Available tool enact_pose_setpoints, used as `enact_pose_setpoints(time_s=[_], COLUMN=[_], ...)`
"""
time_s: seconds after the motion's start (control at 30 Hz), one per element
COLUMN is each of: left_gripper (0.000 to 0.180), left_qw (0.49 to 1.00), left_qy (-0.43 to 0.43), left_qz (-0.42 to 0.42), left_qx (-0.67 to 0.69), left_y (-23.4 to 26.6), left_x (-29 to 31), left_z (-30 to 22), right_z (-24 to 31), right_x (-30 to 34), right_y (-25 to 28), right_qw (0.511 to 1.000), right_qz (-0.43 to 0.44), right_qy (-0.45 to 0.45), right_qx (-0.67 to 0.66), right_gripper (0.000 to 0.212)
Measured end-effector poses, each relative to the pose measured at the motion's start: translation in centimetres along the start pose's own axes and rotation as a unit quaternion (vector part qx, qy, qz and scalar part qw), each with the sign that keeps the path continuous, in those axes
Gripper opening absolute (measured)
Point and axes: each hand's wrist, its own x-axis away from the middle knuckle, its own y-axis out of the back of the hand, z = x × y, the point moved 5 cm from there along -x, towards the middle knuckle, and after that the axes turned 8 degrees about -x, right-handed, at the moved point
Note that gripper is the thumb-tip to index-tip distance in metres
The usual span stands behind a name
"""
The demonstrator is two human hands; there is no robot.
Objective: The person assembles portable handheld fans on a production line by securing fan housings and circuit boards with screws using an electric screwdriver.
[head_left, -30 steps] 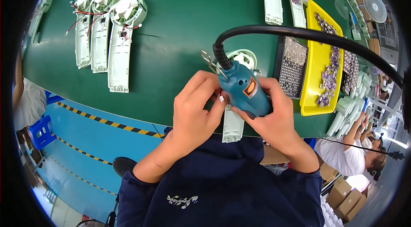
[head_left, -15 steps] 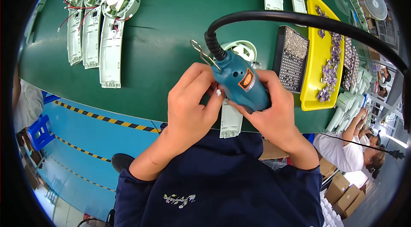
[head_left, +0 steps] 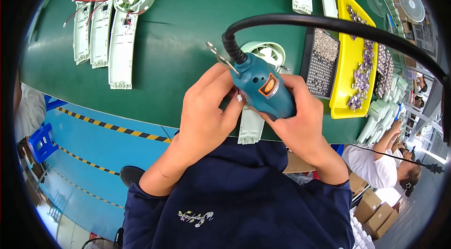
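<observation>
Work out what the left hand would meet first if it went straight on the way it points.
The left hand would likely meet the teal tool first, just ahead to its right. Depth is unclear, so they may already touch.

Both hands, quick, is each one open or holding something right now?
Left hand: closed, pinching a small white plastic connector.
Right hand: closed around a rounded teal power tool.

Striped tape (head_left: 112, 128) crosses the blue floor (head_left: 117, 151) near what seems a blue stool (head_left: 48, 135).
</observation>
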Motion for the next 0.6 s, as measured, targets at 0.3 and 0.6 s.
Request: enact_pose_setpoints(time_s=[0.3,0.6], left_gripper=[0.027,0.025], left_qw=[0.999,0.998], left_qy=[-0.035,-0.025], left_qz=[0.020,0.047], left_qx=[-0.015,-0.025], left_y=[0.2,0.4], left_x=[0.4,0.3], left_z=[-0.3,-0.9], right_z=[0.2,-0.5], right_x=[0.3,0.1], right_y=[-0.1,0.0], right_qw=[0.999,0.999], right_qz=[-0.002,0.011], right_qy=[0.016,-0.028], right_qx=[0.030,-0.013], right_gripper=[0.052,0.051])
